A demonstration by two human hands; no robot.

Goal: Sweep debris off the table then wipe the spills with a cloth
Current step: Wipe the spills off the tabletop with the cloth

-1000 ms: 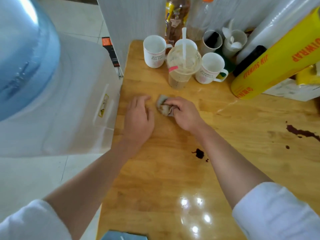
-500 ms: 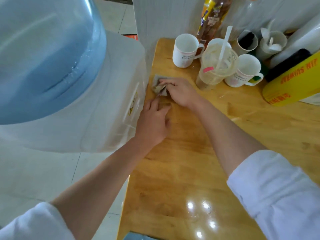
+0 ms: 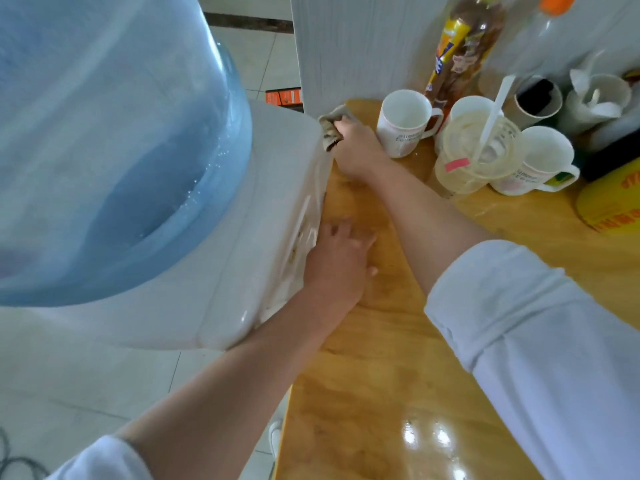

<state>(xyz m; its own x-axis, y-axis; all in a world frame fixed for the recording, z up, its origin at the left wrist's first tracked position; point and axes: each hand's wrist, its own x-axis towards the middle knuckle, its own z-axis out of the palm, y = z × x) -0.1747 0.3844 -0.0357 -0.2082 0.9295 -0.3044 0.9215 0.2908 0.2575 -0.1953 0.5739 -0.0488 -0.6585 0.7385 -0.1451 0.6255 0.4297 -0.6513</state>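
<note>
Both hands work along the left edge of the glossy honey-coloured wooden table (image 3: 381, 393): the left hand (image 3: 337, 263) lies flat with fingers spread on the wood, holding nothing, pressed close against the side of the white plastic water dispenser (image 3: 221, 244) that carries the big translucent blue bottle (image 3: 114, 140). Beyond it, the right hand (image 3: 356, 147) has its fingers curled around a crumpled grey-brown cloth (image 3: 329, 128), bunched at the table's far left corner where the wood meets the dispenser and the pale wall panel (image 3: 353, 46). So the cloth sits ahead of the left hand, farther along the same edge, and only the right hand has it. Just beside that hand to the right stands a white ceramic mug (image 3: 403, 123), then a clear plastic cup with a white straw (image 3: 474, 157), then another white mug (image 3: 540, 161). No spill shows on the wood in view, so any stain left to wipe probably lies to the right, meaning the cloth would travel back from this corner across the table, skirting the mugs.
</note>
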